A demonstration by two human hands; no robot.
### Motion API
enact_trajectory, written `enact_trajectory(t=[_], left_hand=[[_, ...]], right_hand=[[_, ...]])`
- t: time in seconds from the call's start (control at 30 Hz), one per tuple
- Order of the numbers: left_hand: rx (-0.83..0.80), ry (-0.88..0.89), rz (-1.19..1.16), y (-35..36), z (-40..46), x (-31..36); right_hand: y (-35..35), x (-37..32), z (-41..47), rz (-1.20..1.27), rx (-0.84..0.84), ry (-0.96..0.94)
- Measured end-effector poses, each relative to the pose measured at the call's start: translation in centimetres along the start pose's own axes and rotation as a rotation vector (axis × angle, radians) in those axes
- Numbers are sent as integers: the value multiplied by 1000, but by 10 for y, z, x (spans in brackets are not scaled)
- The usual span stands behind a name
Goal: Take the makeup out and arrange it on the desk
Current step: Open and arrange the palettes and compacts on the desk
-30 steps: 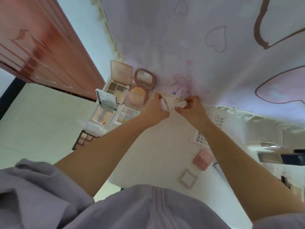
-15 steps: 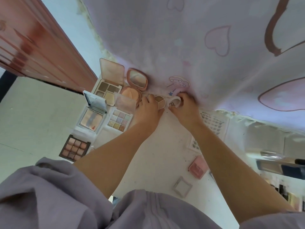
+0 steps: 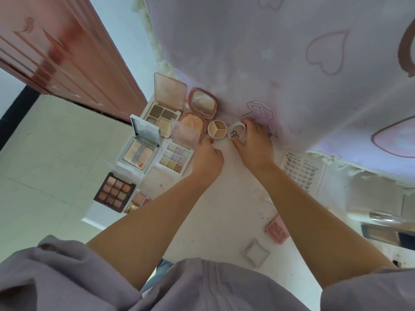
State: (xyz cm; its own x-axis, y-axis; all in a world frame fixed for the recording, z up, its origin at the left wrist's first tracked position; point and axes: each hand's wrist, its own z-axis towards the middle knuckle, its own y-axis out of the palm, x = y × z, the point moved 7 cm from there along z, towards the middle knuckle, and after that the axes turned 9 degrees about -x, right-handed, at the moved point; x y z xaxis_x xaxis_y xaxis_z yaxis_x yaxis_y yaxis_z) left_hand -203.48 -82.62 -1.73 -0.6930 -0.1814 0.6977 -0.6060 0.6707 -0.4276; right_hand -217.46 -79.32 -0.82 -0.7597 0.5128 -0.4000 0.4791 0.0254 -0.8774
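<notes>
The right hand [image 3: 254,145] grips a white round lid [image 3: 237,133] beside the round three-part cream pot [image 3: 217,129]; the left hand [image 3: 207,157] rests loosely curled, empty.

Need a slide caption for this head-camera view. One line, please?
Right hand holds a white lid beside the opened round three-shade pot; left hand rests nearby.
</notes>
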Motion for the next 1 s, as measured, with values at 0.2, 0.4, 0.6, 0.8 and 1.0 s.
enact_trajectory(t=[0.2, 0.4, 0.6, 0.8, 1.0], left_hand=[[-49, 38, 75, 1, -11, -5], [-413, 254, 402, 50, -59, -10], [-806, 527, 881, 115, -129, -39], [-737, 579, 914, 106, -139, -48], [-754, 272, 421, 88, -138, -65]], right_hand=[[4, 3, -4, 32, -36, -60], [-40, 21, -64, 209, -106, -25], [-8, 54, -185, 97, -325, 163], [53, 40, -254, -82, -287, 225], [58, 19, -257, 66, -113, 259]])
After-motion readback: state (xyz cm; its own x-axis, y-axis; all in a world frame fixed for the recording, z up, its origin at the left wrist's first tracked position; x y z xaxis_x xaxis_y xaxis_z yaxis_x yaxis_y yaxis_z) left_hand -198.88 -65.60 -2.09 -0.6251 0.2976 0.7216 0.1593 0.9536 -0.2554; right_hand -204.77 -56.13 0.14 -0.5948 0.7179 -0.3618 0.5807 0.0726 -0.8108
